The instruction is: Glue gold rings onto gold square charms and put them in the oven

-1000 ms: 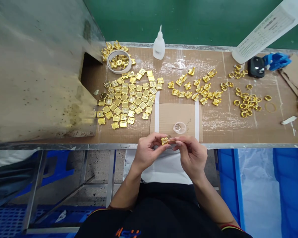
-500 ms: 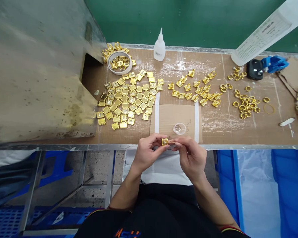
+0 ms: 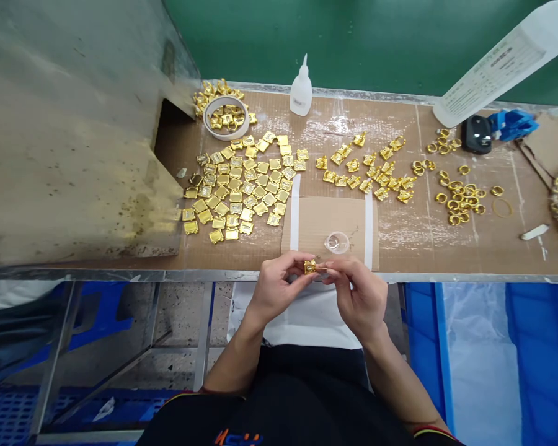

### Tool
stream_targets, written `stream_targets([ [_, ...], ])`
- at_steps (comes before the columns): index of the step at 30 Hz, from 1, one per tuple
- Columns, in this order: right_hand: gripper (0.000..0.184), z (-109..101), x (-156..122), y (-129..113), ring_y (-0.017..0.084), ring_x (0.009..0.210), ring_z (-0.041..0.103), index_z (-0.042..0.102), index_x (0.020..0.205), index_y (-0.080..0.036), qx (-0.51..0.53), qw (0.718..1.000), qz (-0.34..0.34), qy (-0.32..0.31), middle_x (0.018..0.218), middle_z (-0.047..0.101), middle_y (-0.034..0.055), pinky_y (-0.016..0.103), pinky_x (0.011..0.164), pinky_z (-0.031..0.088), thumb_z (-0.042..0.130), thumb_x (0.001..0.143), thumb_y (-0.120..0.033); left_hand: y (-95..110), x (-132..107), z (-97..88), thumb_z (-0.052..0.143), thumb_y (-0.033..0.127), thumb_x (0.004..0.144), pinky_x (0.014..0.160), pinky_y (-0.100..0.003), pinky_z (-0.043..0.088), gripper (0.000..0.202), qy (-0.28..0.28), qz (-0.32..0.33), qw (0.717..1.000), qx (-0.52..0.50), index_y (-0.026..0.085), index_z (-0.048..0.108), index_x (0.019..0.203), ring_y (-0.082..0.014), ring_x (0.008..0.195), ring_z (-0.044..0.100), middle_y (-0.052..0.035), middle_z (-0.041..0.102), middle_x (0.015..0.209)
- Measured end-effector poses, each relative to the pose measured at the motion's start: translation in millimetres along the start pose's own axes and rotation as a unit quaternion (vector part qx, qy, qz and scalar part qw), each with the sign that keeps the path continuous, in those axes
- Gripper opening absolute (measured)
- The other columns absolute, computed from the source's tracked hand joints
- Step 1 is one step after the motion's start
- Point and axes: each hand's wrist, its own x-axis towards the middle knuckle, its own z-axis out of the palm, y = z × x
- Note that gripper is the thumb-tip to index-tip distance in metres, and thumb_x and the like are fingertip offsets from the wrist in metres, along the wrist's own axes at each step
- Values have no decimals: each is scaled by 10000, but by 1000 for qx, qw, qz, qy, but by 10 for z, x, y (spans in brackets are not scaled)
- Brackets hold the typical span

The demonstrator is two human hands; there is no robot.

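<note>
Between thumb and fingers, my left hand [image 3: 279, 282] pinches a small gold-coloured square piece [image 3: 309, 266] at the table's front edge. A thin wooden stick [image 3: 321, 269] is pinched in my right hand [image 3: 360, 294], its tip at the right side of the gold piece; whether it touches cannot be made out. Just behind my hands a small clear plastic cup [image 3: 336, 242] stands on a cardboard pad [image 3: 323, 214] taped down with white strips. Gold square plates [image 3: 235, 186] lie in loose rows to the left. Gold pieces with bands [image 3: 381, 170] lie behind and right of the pad.
Gold rings [image 3: 462, 198] are heaped at the right. A white squeeze bottle [image 3: 301, 90] stands at the back, a tape roll [image 3: 225, 118] at back left. A large bottle [image 3: 502, 62], black object [image 3: 477, 134] and metal housing [image 3: 88, 136] flank the table. Blue bins [image 3: 423, 334] are below right.
Both hands keep nearly the same pose on the gold piece and the stick. The view has shifted very slightly; nothing on the table has visibly moved.
</note>
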Motion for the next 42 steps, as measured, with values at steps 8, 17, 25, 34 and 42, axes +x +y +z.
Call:
stream_targets([
  [8,161,15,-4,-1,131,583,737,697,964,-251,18,999,20,18,897,816,11,226,531,620,588,1017,-146,-15,-9,-5,813,264,847,668,-236,652,210,-1,-4,1000,0,153,771,1020,-175,722,783,-75,819,882],
  [17,129,36,4,-15,176,669,785,722,967,-260,22,999,24,18,895,833,24,280,625,673,637,994,-167,-9,-6,-3,812,277,854,667,-235,650,205,0,-6,1000,-3,161,775,1018,-177,719,785,-75,823,885],
  [25,93,-118,13,90,192,756,784,735,981,-261,8,994,43,101,907,816,28,301,615,640,654,1004,-222,-16,-14,-2,816,274,856,679,-233,649,220,-3,0,1000,-9,159,768,1038,-177,735,787,-85,824,896],
  [34,163,-119,253,264,193,778,710,738,865,-262,-132,985,-23,112,849,721,34,321,680,609,651,998,-227,-11,-17,-22,825,331,853,650,-235,638,250,-4,0,1000,18,159,776,1028,-177,707,772,-75,810,829],
  [42,172,-128,199,267,198,800,714,742,881,-272,-140,985,-19,99,854,716,31,330,723,609,644,994,-188,3,-6,-23,828,316,846,658,-241,647,227,-6,0,1000,6,168,768,1007,-180,702,776,-72,816,821],
])
